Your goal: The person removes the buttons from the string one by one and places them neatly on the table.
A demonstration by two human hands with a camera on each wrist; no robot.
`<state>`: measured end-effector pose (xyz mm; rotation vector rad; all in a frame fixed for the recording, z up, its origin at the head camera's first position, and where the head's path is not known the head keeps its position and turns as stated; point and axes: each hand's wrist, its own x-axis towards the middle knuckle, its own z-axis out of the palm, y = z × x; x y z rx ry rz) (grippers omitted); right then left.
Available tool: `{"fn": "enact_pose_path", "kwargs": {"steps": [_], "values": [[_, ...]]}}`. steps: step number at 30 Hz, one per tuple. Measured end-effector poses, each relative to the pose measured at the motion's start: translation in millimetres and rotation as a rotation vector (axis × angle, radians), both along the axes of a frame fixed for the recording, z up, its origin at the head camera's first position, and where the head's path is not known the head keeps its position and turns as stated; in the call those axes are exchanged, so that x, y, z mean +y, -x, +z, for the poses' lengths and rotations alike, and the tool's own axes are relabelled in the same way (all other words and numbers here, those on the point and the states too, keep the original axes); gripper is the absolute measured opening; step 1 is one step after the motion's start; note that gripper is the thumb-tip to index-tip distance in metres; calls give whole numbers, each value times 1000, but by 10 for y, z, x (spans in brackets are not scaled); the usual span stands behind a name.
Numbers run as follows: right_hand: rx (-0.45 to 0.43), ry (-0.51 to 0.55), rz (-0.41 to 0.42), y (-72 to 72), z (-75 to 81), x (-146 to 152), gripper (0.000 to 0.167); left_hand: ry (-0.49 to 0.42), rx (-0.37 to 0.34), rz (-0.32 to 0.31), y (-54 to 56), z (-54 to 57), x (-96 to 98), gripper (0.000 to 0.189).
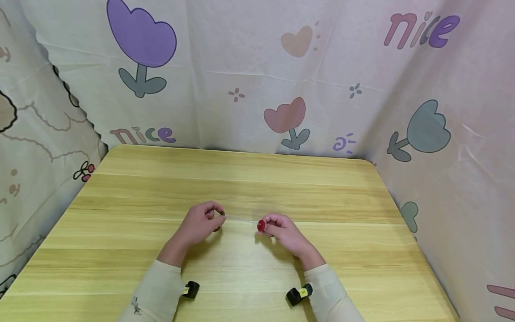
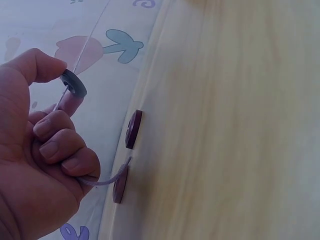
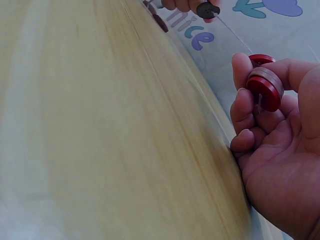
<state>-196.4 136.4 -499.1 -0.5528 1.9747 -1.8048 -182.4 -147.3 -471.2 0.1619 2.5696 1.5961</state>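
In the left wrist view my left hand pinches a dark button between thumb and forefinger, its other fingers curled in. A thin pale string passes through that button and runs taut to my right hand. The string's tail comes out below the left little finger. My right thumb and fingers grip a small stack of red buttons, with a knotted string end hanging from the near face. Beside the left hand are a dark red button and a second one.
Both hands are over a wood-grain table, well in from its edges. A patterned cloth hangs behind and at both sides. Black wrist devices, one on the left sleeve and one on the right, stick out inward.
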Motion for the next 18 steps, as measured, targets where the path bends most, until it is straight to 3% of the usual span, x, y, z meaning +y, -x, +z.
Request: {"fn": "enact_pose_path", "kwargs": {"steps": [18], "values": [[4,4,2,1,13,6,14,15,-29,38,19,2,-127,13]]}}
